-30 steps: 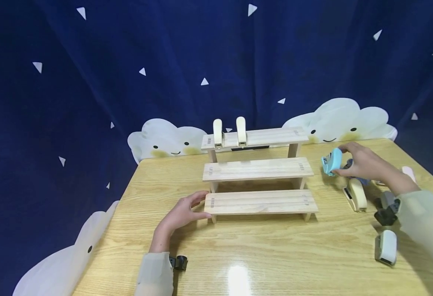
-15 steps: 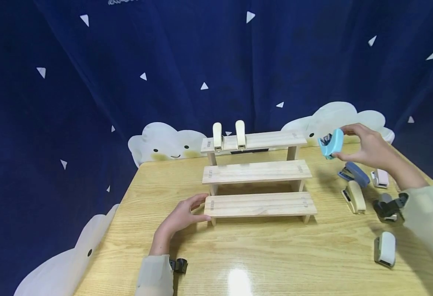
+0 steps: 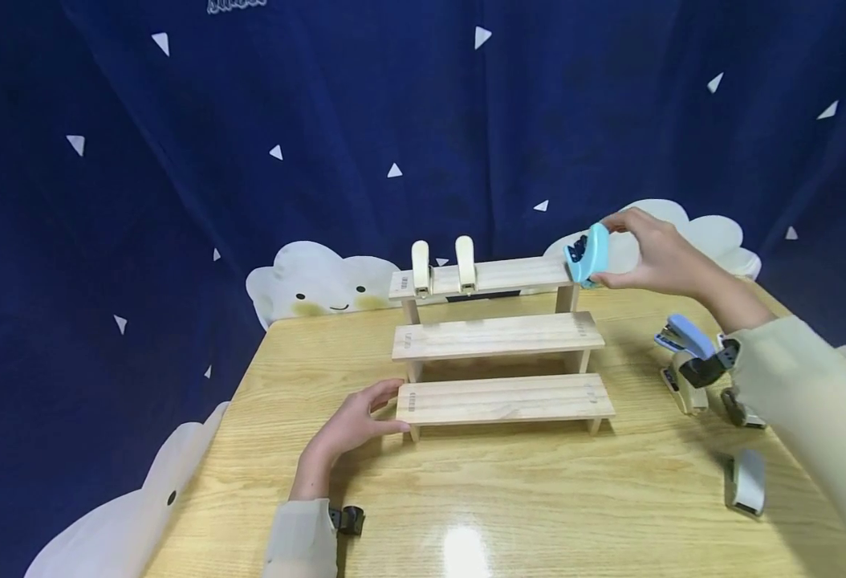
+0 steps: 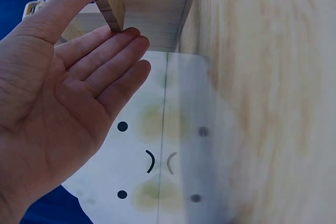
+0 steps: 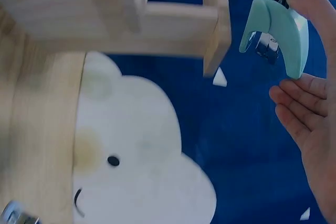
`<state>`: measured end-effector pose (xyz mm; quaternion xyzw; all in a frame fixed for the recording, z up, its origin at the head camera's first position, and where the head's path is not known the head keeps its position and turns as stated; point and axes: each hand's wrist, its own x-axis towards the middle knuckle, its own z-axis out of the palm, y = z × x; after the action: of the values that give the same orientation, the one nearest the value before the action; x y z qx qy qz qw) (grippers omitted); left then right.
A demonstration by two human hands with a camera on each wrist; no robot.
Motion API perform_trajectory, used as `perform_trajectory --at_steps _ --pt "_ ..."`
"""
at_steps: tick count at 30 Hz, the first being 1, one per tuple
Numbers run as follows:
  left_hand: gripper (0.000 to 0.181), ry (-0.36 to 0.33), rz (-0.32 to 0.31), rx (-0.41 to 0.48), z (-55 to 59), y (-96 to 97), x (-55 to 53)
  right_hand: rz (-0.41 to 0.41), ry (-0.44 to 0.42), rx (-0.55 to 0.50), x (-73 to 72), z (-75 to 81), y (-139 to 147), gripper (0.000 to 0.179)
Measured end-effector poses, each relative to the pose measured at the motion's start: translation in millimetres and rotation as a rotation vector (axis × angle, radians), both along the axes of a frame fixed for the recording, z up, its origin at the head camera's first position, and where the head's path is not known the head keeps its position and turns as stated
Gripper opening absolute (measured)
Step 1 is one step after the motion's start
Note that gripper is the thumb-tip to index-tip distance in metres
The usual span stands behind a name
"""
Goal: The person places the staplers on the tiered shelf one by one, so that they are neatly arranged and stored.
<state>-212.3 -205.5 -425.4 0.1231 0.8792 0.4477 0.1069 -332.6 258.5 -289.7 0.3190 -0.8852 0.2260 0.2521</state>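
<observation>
A turquoise stapler (image 3: 597, 249) is pinched between the thumb and fingers of my right hand (image 3: 661, 253). It overlaps the right end of the top tier of a three-tier wooden shelf (image 3: 506, 399) in the head view. From the right wrist, the stapler (image 5: 289, 30) shows off to one side of the shelf's end, its mouth facing the wood. My left hand (image 3: 351, 417) holds the lowest tier's left end, thumb at the front edge and fingertips at the back. Two cream staplers (image 3: 420, 265) stand side by side on the top tier's left part.
On the table's right side lie a blue stapler (image 3: 690, 335), a cream stapler (image 3: 692, 393) partly behind my wrist camera, a dark grey one (image 3: 741, 409), and a white one (image 3: 748, 482). A navy curtain (image 3: 336, 96) with cloud shapes hangs behind the table.
My right hand has lifted the turquoise stapler from the group on the right and carried it left and up to the top tier's right end. My left hand stays put.
</observation>
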Motion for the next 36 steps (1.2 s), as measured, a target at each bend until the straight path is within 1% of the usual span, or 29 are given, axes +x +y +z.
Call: perform_trajectory --at_steps 5,9,14,19,26,36 --pt "0.076 0.003 0.002 -0.002 -1.0 -0.3 0.7 0.034 -0.034 0.045 -5.9 7.6 -27.0 0.072" --pt "0.077 -0.010 0.012 0.001 -2.2 -1.6 0.8 0.058 -0.056 0.085 -11.8 10.8 -46.9 0.072" --pt "0.079 -0.002 -0.004 -0.001 -2.3 -2.3 -0.8 0.068 -0.078 0.120 -17.9 13.1 -65.2 0.071" --pt "0.077 0.013 -0.018 0.000 -2.1 -2.2 -2.4 0.045 -0.112 0.171 -22.3 15.9 -76.3 0.071" --pt "0.076 0.009 -0.015 0.010 -2.8 -1.5 -3.2 0.023 -0.169 0.248 -25.1 19.6 -87.5 0.074" --pt "0.077 0.008 -0.009 0.009 -0.1 -0.9 -1.6 0.031 -0.260 0.298 -26.9 24.8 -102.3 0.079"
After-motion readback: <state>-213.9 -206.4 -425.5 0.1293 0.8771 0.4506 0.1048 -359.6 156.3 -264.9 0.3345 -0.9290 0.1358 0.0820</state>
